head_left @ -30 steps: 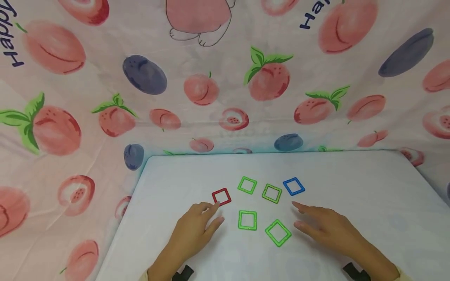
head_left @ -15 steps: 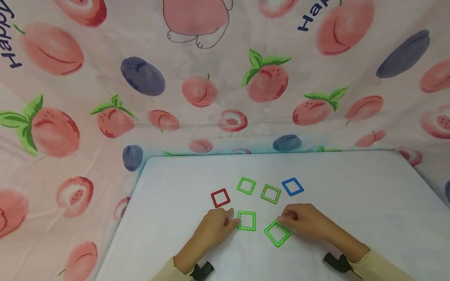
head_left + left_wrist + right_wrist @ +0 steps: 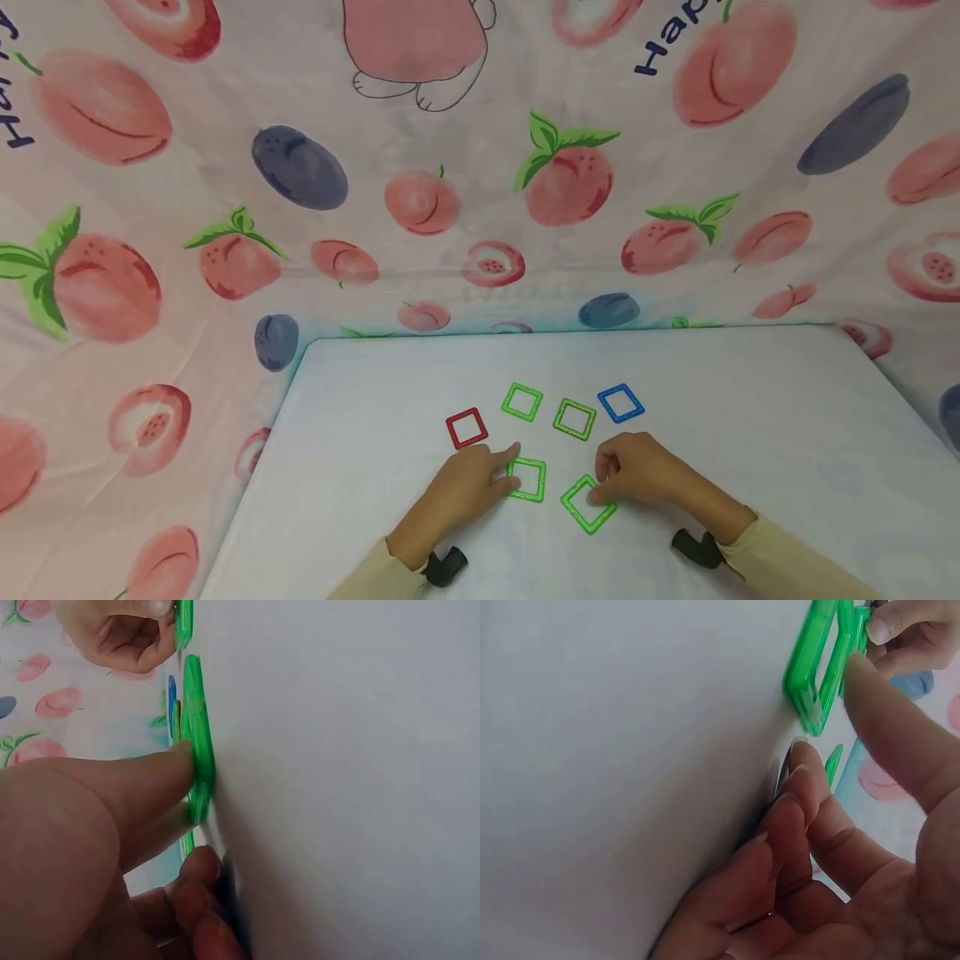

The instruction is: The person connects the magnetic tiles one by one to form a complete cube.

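In the head view, my left hand (image 3: 468,483) is at the left side of a hollow green plastic square (image 3: 543,482). Thumb and index finger pinch its edge, and the left wrist view shows the thumb (image 3: 169,769) against the green square (image 3: 198,712). My right hand (image 3: 641,468) is at the upper right side of a second green square (image 3: 577,518), turned like a diamond. Its thumb lies over the frame and the fingers curl beside it. In the right wrist view this green square (image 3: 806,664) stands between thumb and fingertips; exact contact is hard to see.
Behind the hands lie a red square (image 3: 467,427), two more green squares (image 3: 522,402) and a blue square (image 3: 621,403). All rest flat on the white table (image 3: 375,392). A fruit-patterned cloth (image 3: 450,283) hangs behind the table and at its left.
Both hands have come inward from beside the squares to the two nearest green ones. The left green square has turned slightly. The right thumb has moved onto the right square.
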Demonstrator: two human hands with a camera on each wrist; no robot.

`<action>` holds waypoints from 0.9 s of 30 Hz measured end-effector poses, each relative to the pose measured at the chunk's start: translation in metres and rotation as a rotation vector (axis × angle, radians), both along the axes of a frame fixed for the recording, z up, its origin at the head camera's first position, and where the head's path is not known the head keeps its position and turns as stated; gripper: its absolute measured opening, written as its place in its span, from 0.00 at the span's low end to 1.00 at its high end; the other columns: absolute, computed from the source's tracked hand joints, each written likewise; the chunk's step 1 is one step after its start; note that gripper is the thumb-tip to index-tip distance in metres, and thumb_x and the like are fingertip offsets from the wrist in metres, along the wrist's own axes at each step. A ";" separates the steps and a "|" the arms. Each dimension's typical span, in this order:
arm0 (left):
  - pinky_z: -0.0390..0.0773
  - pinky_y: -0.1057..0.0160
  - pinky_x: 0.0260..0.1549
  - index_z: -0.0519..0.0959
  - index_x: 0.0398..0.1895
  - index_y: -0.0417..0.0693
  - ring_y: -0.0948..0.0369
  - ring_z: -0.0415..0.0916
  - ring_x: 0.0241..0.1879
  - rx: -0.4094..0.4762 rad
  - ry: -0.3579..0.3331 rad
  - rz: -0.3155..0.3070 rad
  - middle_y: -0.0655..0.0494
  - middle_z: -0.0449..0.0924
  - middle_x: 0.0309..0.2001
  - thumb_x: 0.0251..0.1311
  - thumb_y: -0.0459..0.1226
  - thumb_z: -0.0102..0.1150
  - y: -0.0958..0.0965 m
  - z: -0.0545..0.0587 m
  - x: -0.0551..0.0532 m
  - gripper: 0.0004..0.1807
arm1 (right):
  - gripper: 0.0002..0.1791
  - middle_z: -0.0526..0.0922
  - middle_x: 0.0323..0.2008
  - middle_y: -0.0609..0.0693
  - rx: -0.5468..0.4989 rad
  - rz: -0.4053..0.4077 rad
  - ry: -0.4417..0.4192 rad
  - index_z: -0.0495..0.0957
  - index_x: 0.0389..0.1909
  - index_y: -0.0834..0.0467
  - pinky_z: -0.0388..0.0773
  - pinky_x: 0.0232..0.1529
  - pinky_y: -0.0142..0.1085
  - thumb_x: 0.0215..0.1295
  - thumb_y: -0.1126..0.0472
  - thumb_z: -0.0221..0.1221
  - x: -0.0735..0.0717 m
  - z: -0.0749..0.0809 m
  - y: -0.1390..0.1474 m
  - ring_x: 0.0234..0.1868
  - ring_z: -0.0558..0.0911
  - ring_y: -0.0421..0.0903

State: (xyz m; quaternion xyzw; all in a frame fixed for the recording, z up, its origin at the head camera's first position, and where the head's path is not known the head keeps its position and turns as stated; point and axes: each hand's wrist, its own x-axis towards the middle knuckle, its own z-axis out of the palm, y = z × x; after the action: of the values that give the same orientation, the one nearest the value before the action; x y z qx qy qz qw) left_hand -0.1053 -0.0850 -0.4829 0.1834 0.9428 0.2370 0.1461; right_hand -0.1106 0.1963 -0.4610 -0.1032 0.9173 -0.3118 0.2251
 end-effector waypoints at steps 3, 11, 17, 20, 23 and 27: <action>0.66 0.65 0.27 0.73 0.71 0.68 0.63 0.64 0.27 -0.055 0.017 -0.029 0.54 0.76 0.29 0.67 0.52 0.63 0.000 0.001 0.001 0.28 | 0.16 0.74 0.19 0.45 0.020 -0.011 0.009 0.79 0.22 0.51 0.66 0.29 0.35 0.46 0.56 0.80 0.001 0.000 -0.003 0.27 0.73 0.43; 0.73 0.64 0.37 0.67 0.76 0.53 0.64 0.70 0.36 -0.046 -0.007 -0.051 0.54 0.82 0.40 0.66 0.52 0.65 -0.008 0.004 -0.001 0.37 | 0.09 0.77 0.20 0.44 0.028 0.008 0.009 0.81 0.23 0.52 0.69 0.30 0.34 0.54 0.60 0.74 0.000 0.000 0.001 0.28 0.74 0.42; 0.58 0.68 0.23 0.72 0.71 0.49 0.65 0.55 0.22 0.055 -0.060 -0.032 0.61 0.64 0.21 0.63 0.49 0.69 -0.011 0.001 -0.005 0.35 | 0.08 0.74 0.20 0.43 0.000 0.052 -0.009 0.80 0.23 0.53 0.66 0.31 0.35 0.56 0.61 0.69 -0.002 0.002 0.006 0.29 0.73 0.43; 0.56 0.68 0.21 0.74 0.69 0.51 0.66 0.53 0.21 0.085 -0.067 -0.028 0.62 0.65 0.18 0.64 0.47 0.69 -0.012 -0.001 -0.005 0.31 | 0.10 0.70 0.19 0.41 -0.015 0.064 -0.026 0.78 0.21 0.53 0.63 0.29 0.33 0.59 0.60 0.66 -0.004 0.002 0.009 0.27 0.70 0.41; 0.57 0.68 0.22 0.75 0.68 0.54 0.66 0.53 0.21 0.090 -0.053 -0.043 0.61 0.68 0.17 0.66 0.45 0.66 -0.011 -0.001 -0.004 0.28 | 0.12 0.67 0.18 0.41 -0.057 0.062 -0.066 0.77 0.20 0.54 0.60 0.26 0.32 0.61 0.58 0.64 -0.006 0.002 0.013 0.24 0.67 0.40; 0.61 0.69 0.25 0.76 0.68 0.62 0.65 0.56 0.23 0.039 -0.007 -0.069 0.60 0.68 0.23 0.69 0.40 0.62 -0.011 0.002 -0.001 0.24 | 0.14 0.67 0.18 0.42 -0.137 0.079 -0.133 0.81 0.22 0.56 0.57 0.24 0.32 0.67 0.54 0.64 -0.011 0.003 0.018 0.23 0.65 0.40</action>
State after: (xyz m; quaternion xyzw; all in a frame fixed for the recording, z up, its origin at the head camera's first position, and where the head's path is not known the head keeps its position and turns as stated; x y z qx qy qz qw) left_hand -0.1067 -0.0964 -0.4811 0.2179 0.9306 0.2507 0.1537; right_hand -0.1220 0.2144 -0.4580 -0.1337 0.8720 -0.3708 0.2901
